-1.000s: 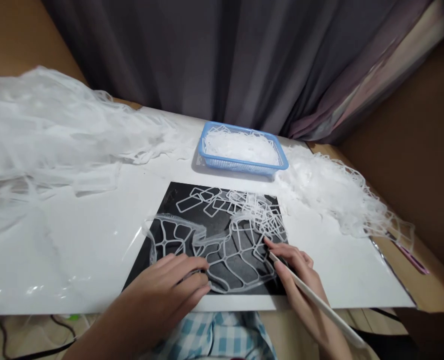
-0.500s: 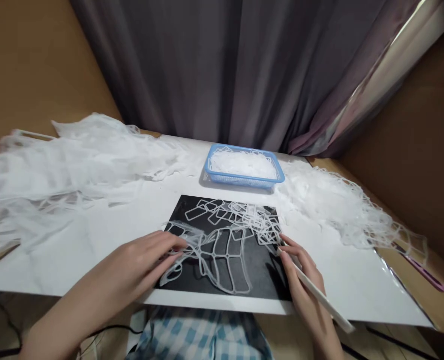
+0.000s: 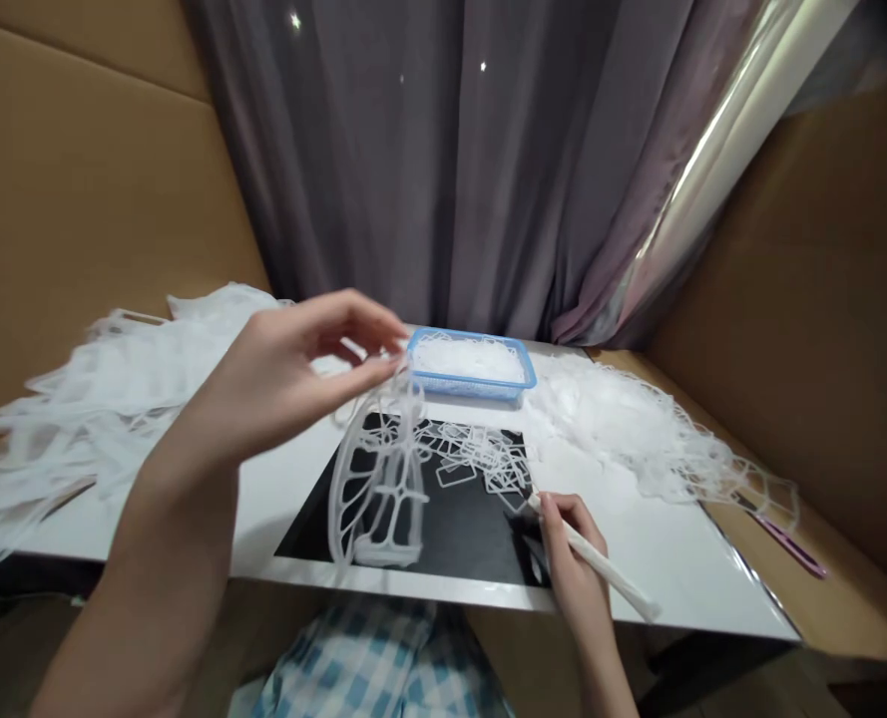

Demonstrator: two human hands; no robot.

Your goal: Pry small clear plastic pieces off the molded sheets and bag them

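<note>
Left hand (image 3: 285,377): pinching white lattice (image 3: 393,493), hung over black mat (image 3: 465,538). Right hand (image 3: 579,560): gripping white pen-like tool (image 3: 614,571). Hazard: lattice, open-looped and dangling, could snag and scatter nearby loose frames (image 3: 484,454).

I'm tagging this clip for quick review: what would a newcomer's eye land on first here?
Probably the left hand, holding a pale lattice piece that hangs in front of the black mat. Next, the bright blue basket of white scraps behind the mat, with white heaps at left and right. The right hand grips a white pen-like tool by the mat's right edge.
</note>
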